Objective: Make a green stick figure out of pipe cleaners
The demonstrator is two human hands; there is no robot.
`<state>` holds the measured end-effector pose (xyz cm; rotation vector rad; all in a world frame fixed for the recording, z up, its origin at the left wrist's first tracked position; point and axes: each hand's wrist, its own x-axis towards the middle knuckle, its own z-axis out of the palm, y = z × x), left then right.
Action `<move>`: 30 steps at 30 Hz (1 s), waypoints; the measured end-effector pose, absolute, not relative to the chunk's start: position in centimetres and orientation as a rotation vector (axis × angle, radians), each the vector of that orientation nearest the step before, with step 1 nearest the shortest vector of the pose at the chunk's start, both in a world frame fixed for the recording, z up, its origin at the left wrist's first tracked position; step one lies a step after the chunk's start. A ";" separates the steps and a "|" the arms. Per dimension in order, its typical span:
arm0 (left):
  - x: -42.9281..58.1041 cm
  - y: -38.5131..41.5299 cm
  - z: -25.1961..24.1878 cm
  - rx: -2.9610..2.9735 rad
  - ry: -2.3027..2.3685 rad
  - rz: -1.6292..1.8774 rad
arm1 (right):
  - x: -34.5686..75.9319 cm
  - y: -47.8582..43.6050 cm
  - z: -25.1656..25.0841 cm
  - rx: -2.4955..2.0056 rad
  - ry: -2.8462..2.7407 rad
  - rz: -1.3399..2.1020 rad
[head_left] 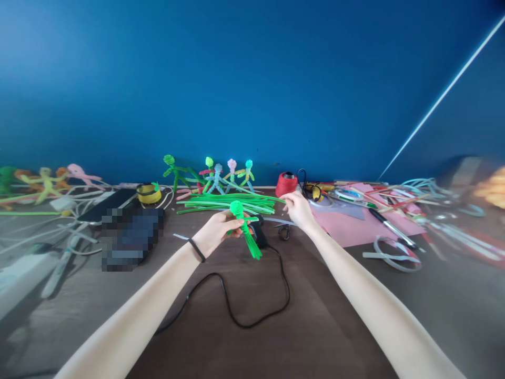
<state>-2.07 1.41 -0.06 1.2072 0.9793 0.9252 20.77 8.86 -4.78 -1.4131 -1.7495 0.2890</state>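
Observation:
My left hand (219,230) is closed around a bright green pipe-cleaner figure (238,209), which has a wound round head and a bundle of loose strands hanging below. A short pale-green piece sticks out sideways from it. Behind the figure lies a pile of green pipe cleaners (221,202), with some paler ones among them. At the right end of this pile, my right hand (298,209) pinches the tip of a green pipe cleaner. Partly hidden behind the figure is a black corded tool (260,237) with an orange part. Black-handled scissors (284,231) lie below my right hand.
Finished pipe-cleaner figures (215,179) stand along the blue wall. A red thread spool (286,184) is behind my right hand. Pink paper (343,226), a black pen (390,229) and loose strips lie right. Phones (136,239), yellow tape (149,195) and white cables are left. A black cord (236,321) curves in front.

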 end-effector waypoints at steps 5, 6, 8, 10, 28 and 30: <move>-2.3 1.8 -0.4 1.197 0.986 0.961 | 21.7 9.4 -5.2 -1.475 -1.585 0.249; -2.4 1.9 -0.5 1.197 0.984 0.964 | 21.9 9.4 -5.2 -1.495 -1.552 0.235; -2.4 1.9 -0.5 1.194 0.979 0.966 | 22.4 9.5 -5.2 -1.540 -1.494 0.212; -2.5 1.9 -0.5 1.187 0.982 0.965 | 22.7 9.4 -5.1 -1.583 -1.459 0.200; -2.4 2.0 -0.6 1.183 0.965 0.946 | 22.5 9.6 -6.8 -1.589 -1.777 0.072; -2.4 2.0 -0.7 1.183 0.965 0.942 | 22.3 9.6 -6.9 -1.550 -1.806 0.062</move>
